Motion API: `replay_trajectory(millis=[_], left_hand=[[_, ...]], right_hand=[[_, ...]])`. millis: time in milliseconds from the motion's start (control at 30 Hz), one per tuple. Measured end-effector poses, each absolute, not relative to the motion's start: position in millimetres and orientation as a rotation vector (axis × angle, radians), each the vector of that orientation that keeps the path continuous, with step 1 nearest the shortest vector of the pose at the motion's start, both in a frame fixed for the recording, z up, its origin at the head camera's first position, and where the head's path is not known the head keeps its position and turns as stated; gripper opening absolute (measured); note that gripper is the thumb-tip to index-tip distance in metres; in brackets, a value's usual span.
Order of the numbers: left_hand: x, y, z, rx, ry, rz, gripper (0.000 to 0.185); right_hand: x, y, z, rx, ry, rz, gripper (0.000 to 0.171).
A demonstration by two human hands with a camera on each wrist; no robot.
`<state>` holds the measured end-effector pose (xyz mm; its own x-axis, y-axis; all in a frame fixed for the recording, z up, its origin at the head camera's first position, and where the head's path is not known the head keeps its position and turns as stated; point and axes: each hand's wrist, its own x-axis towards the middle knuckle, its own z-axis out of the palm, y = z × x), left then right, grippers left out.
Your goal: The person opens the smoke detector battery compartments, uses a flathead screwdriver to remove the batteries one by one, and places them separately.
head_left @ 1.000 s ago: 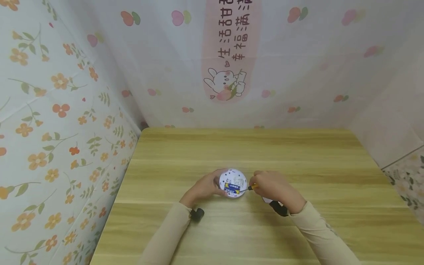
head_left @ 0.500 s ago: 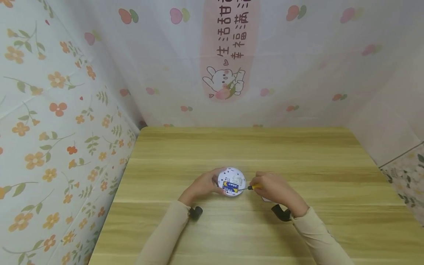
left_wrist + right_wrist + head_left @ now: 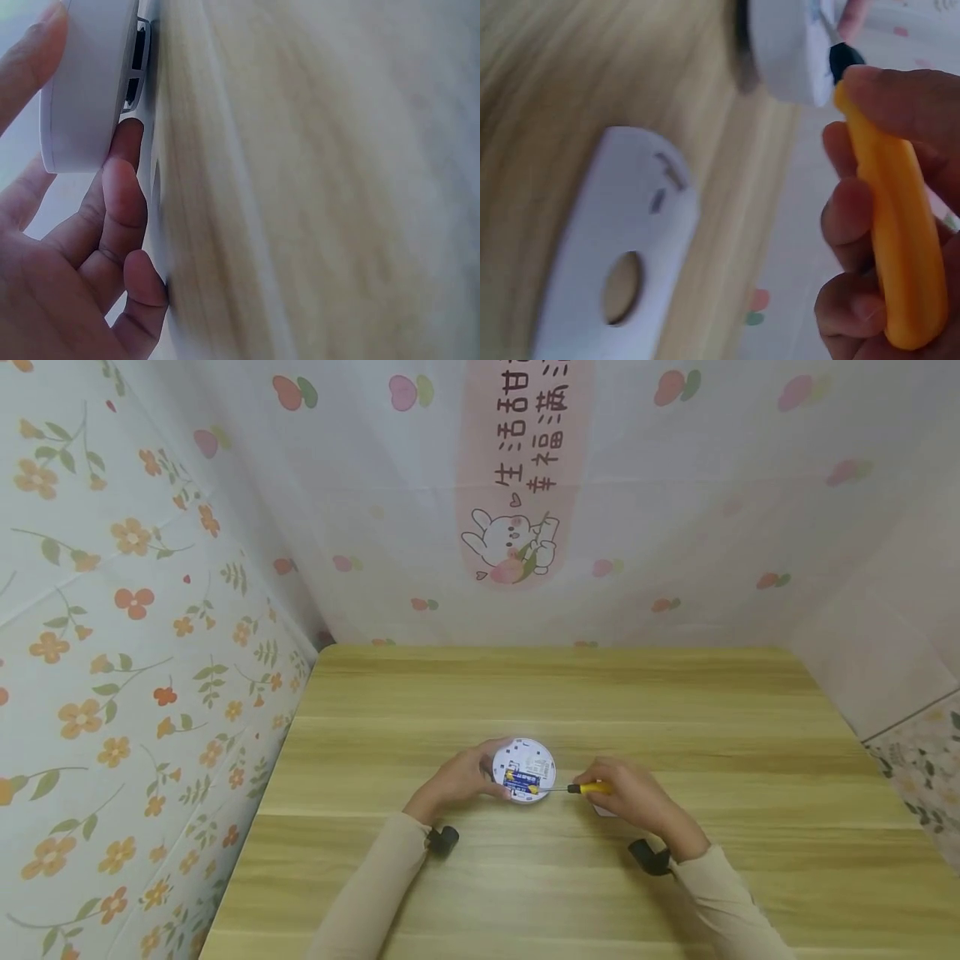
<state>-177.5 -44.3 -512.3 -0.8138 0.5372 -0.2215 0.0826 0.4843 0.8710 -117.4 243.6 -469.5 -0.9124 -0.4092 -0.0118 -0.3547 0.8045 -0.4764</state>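
Note:
A round white device (image 3: 527, 770) lies on the wooden table (image 3: 675, 710) with its back open and a blue-and-yellow battery (image 3: 522, 783) showing. My left hand (image 3: 459, 782) grips its left edge; in the left wrist view my fingers (image 3: 120, 202) curl round the white housing (image 3: 86, 82). My right hand (image 3: 633, 797) holds a yellow-handled screwdriver (image 3: 588, 788), its thin shaft reaching the device's battery bay. In the right wrist view the yellow handle (image 3: 892, 240) sits in my curled fingers, with the device (image 3: 791, 45) just beyond the tip.
A white cover plate (image 3: 622, 247) with a round hole lies on the table beside my right hand, partly hidden under that hand in the head view. Flower-patterned walls (image 3: 135, 610) close in the table at the left, back and right.
My right hand has drawn back to the right, so more of the screwdriver's yellow handle and shaft shows. The left hand and the device stay put.

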Motion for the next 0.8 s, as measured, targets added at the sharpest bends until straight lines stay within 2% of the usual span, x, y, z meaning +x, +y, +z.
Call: replay_trajectory(millis=[800], left_hand=[[-177, -46, -514, 0.490, 2.239, 1.316, 0.093]], right_hand=[[-115, 255, -500, -0.535, 2.759, -1.096, 0.020]])
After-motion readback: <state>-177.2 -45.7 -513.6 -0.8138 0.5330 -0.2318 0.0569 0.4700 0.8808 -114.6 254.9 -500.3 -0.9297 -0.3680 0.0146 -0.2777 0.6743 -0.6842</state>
